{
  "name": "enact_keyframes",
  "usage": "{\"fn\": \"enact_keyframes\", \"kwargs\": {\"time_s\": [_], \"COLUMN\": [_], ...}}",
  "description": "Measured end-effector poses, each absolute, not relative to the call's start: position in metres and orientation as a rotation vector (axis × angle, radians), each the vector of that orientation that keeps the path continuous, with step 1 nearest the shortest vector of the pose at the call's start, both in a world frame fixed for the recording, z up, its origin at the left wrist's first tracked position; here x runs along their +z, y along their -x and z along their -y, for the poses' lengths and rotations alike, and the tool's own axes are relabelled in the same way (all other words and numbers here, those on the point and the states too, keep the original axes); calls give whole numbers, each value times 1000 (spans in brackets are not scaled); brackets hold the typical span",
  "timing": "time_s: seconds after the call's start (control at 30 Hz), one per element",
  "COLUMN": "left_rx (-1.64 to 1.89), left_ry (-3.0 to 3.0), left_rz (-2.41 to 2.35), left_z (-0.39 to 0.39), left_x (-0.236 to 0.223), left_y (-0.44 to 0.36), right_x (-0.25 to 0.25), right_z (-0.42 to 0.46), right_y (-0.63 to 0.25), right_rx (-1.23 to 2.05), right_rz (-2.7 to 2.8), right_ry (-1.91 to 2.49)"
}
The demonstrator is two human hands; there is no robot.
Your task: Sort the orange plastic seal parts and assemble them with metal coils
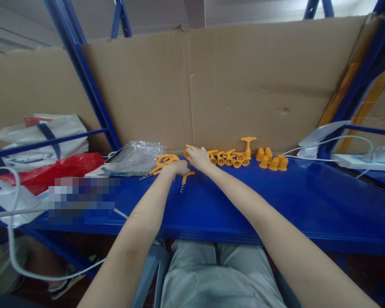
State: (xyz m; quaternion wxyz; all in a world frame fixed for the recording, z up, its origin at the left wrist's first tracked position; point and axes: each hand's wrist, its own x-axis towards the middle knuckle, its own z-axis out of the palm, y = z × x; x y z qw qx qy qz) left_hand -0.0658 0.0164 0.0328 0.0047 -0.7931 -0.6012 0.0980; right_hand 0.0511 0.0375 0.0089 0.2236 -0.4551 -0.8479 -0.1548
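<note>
My left hand [181,167] is curled beside a pile of orange corkscrew handles [164,161], whose metal spirals point toward me. Right under its fingertips lies one orange corkscrew [188,175]; whether the hand grips anything is hidden. My right hand [198,158] has its fingers closed round an orange corkscrew piece [186,154], at the left end of a row. That row of assembled orange corkscrews [229,159] lies against the cardboard, hollow ends facing me. One assembled corkscrew [248,147] stands upright behind the row's right end.
Several orange caps [273,160] stand on the blue tabletop [208,209] to the right. Clear plastic bags [137,156], a red bag [57,171] and a white power adapter [16,201] lie left. A cardboard wall [244,85] closes the back; a power strip [362,162] sits right.
</note>
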Motion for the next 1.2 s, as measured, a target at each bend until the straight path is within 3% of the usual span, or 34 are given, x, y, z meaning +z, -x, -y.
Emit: {"fn": "enact_keyframes", "kwargs": {"time_s": [0.73, 0.97, 1.2], "left_rx": [522, 231, 8], "left_ry": [2477, 2347, 2337], "left_rz": [1868, 2006, 1923], "left_z": [-3, -12, -34], "left_x": [44, 33, 13], "left_y": [58, 63, 73], "right_x": [-4, 9, 32], "right_z": [-48, -43, -39], "right_y": [-52, -98, -198], "right_rx": [-237, -329, -494], "right_rz": [2504, 2474, 2251], "right_ry": [1502, 1439, 1647]}}
